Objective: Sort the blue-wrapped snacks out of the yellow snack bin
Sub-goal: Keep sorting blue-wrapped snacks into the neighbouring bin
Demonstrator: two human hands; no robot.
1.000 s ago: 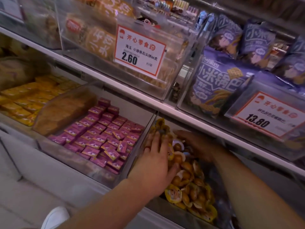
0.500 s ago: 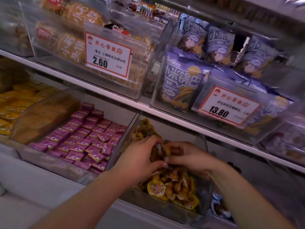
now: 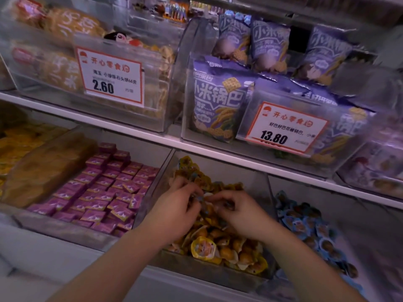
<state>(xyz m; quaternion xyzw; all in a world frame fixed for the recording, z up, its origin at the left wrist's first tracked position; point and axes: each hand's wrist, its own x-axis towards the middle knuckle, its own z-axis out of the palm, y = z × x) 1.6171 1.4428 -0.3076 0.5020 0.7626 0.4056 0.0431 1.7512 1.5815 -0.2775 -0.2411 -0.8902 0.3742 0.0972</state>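
Left hand and right hand are both down in the clear plastic bin of yellow-wrapped round snacks, fingers curled and meeting over the middle of the pile. They look to be pinching small packs between them, and bits of blue show at the fingertips, but it's too blurred to say which hand has what or how many.

Blue-wrapped snacks: a few blue flecks sit among the yellow packs near the hands. The main lot of small blue-wrapped round packs lies in the next compartment to the right, behind the clear divider.

Risks, as I judge them:
- Packs are small, slick and loosely heaped, so a pinch could lift a yellow one along with a blue.
- Raking could bury the remaining blues deeper.
- The pile is high at the front lip, so packs may spill out.
- The purple square packs sit in the bin just left; a dropped pack could land there.
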